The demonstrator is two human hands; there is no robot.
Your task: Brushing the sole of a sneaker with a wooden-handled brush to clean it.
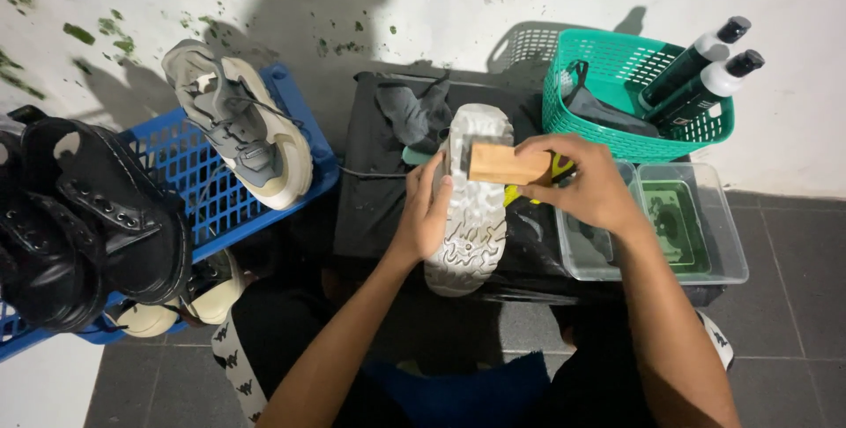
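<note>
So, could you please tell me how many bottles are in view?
2. Both stand tilted in the green basket at the upper right: the upper bottle and the lower bottle, side by side, black caps pointing up-right. The basket could hide others.

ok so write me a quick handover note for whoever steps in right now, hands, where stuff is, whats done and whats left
Left hand: steadies the sneaker, which lies sole up on the black work surface.
Right hand: grips the wooden brush, held on the sole near its far end.
Nearby: clear tub with a green tray to the right; green basket with two bottles behind it; grey cloth at the back.
Done: cannot tell how much of the sole has been scrubbed.
Left: the other pale sneaker and black boots sit on the blue crate.
</note>
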